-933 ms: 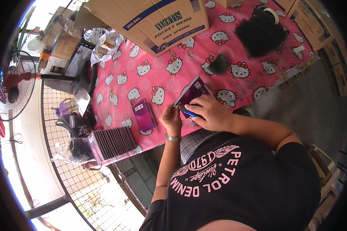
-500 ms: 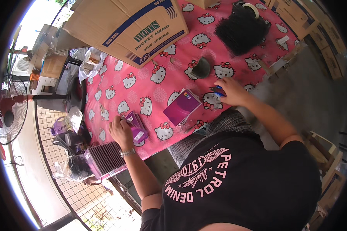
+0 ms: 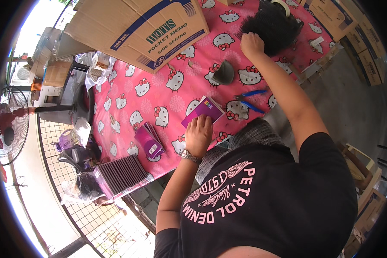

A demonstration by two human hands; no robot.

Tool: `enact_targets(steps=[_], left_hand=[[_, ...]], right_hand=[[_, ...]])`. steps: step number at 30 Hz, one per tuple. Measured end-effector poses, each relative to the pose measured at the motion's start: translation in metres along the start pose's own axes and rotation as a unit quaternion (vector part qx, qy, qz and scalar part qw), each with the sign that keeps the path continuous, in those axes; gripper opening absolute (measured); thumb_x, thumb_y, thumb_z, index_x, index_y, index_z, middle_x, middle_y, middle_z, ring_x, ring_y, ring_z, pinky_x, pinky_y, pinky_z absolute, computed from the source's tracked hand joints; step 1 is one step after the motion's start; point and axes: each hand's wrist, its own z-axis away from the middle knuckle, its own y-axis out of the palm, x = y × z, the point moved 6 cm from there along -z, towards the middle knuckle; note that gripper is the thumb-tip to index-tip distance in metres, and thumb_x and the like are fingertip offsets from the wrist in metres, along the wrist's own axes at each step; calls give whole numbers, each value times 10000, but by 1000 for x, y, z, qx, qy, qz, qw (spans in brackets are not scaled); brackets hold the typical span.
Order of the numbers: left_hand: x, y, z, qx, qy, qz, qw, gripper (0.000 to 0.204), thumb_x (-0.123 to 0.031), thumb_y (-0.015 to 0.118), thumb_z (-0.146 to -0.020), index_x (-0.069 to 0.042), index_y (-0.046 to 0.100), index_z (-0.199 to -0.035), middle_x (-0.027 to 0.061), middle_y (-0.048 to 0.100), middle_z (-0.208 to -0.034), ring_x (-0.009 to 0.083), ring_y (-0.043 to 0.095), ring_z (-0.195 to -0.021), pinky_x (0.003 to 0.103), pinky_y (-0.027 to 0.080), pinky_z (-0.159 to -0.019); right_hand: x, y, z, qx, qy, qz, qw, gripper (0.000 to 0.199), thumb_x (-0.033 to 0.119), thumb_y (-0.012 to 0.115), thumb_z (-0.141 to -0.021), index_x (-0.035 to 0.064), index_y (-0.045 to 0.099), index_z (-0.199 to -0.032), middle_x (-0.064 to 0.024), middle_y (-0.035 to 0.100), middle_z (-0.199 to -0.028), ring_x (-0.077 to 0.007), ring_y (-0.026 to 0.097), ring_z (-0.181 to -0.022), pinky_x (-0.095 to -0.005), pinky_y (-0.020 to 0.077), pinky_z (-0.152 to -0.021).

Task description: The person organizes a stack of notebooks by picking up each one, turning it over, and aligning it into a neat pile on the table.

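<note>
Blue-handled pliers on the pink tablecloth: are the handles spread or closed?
Spread: the blue-handled pliers lie with their two handles angled apart, pink patterned tablecloth showing between them; the jaws are too small to judge.

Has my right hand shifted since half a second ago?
Yes. Judged against the dark green container, the right hand has moved away from the body, from its near side to beyond it, at the black coil pile.

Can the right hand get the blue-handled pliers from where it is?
Probably yes: the pliers lie uncovered on the pink tablecloth. The right hand is up by the black pile, so it'd have to come back a bit.
</note>
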Motion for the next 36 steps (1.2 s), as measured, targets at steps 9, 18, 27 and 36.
enact_targets(steps=[9,18,27,36], left_hand=[[29,-43,-7,39,-44,141,988,225,-71,612,-847,-103,650,-1066,85,657,-898,297,648,-788,397,546,-668],[23,-29,-14,-134,-132,-6,982,328,-295,707,-831,-50,591,-1015,101,620,-903,304,585,-947,527,307,-1078],[15,-17,-12,-170,-166,-64,969,379,-413,782,-755,-88,631,-880,62,610,-863,276,575,-945,556,206,-1155],[20,-14,-10,-151,-162,-68,973,395,-399,774,-765,-72,630,-933,68,595,-884,276,572,-943,569,265,-1127]], right_hand=[[6,-33,8,89,-24,-111,990,210,146,504,-917,61,686,-974,-175,658,-1037,-353,634,-1008,-469,535,-866],[107,-105,122,181,-279,-473,816,206,179,676,-913,126,738,-1102,-66,665,-844,-210,633,-833,-349,504,-786],[122,-113,168,119,-286,-561,768,266,-7,721,-808,97,741,-1052,-57,613,-950,-198,617,-873,-327,508,-752],[127,-111,178,161,-276,-551,771,218,30,709,-832,67,724,-1047,-73,623,-930,-256,635,-893,-358,514,-777]])
